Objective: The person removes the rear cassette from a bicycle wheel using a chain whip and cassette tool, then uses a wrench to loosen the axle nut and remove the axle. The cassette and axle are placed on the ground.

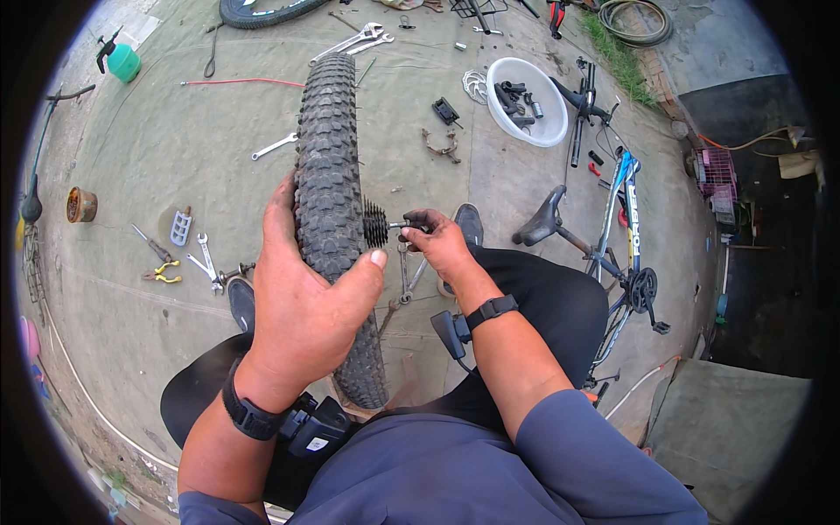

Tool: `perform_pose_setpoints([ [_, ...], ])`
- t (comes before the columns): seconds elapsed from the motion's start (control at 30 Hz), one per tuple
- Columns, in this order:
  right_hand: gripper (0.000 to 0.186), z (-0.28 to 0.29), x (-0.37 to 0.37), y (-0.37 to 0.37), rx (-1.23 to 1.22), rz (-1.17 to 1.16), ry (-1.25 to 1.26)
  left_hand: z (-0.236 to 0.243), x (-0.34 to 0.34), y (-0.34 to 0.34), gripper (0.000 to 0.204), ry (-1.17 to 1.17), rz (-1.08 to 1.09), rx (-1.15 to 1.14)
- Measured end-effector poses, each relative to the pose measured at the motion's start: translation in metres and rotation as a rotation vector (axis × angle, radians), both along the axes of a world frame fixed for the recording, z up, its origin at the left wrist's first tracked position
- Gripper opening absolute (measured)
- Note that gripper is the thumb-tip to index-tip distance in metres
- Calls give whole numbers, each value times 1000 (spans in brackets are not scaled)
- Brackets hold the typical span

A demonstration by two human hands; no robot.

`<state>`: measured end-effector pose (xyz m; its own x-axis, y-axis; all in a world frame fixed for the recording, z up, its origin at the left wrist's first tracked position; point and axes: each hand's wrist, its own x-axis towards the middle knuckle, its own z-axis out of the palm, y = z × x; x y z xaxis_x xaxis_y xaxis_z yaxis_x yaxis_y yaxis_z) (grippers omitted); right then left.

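Note:
A bicycle wheel with a black knobbly tyre stands upright between my knees, seen almost edge-on. My left hand is wrapped over the tyre, with the thumb on its right side and the fingers on its left. From the hub's right side juts a dark sprocket cassette with a thin metal axle at its centre. My right hand pinches the outer end of that axle; its fingertips are dark with grime. Whether a nut sits between those fingers is hidden.
Combination spanners lie below my right hand. A white basin of small parts stands at far right, with a bicycle frame nearer. At left lie yellow-handled pliers, a pedal and a rusty tin. Adjustable spanners lie beyond the wheel.

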<state>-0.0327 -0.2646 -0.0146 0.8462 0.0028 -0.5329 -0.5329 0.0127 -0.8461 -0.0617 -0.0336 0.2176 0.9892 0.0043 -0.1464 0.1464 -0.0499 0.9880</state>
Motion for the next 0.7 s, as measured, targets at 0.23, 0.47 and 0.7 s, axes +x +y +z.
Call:
perform_pose_setpoints([
  [0.23,34,0,2,-1,-78,48,-35,1,0,0,84,1,-7,25],
  [0.47,33,8,3,-1,-55,39,-2,2,0,-1,84,26,6,-15],
  [0.7,34,9,3,-2,3,11,26,1,0,-3,83,-1,4,8],
])
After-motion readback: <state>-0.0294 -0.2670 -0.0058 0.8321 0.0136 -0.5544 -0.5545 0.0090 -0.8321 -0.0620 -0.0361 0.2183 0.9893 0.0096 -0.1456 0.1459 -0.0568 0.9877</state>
